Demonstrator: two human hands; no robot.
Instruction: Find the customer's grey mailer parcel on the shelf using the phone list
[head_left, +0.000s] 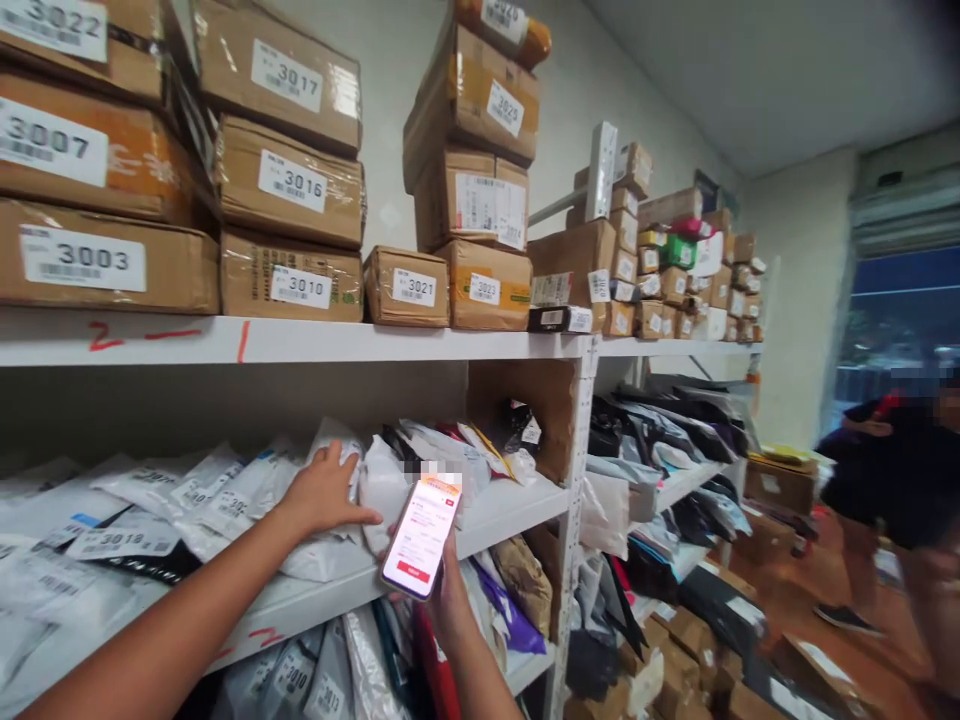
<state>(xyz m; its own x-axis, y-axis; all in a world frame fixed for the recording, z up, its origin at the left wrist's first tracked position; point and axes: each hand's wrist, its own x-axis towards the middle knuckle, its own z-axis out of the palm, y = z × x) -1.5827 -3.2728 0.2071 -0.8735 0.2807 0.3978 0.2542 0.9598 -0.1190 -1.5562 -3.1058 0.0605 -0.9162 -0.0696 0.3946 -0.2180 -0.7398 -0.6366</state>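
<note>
My left hand reaches over the middle shelf with its fingers spread, at the white plastic mailing bags. Its fingertips seem to touch a bag, but nothing is gripped. In my right hand a smartphone is held upright, its lit screen facing me with text and a red button at the bottom. The phone is in front of the shelf edge, just right of my left hand. A white bag stands between the hand and the phone. Several bags carry printed number labels, such as a label reading 3018.
Cardboard boxes with number labels are stacked on the upper shelf. A metal upright divides the racks. More bags fill the lower shelf. Parcels lie on the floor at right, where another person stands.
</note>
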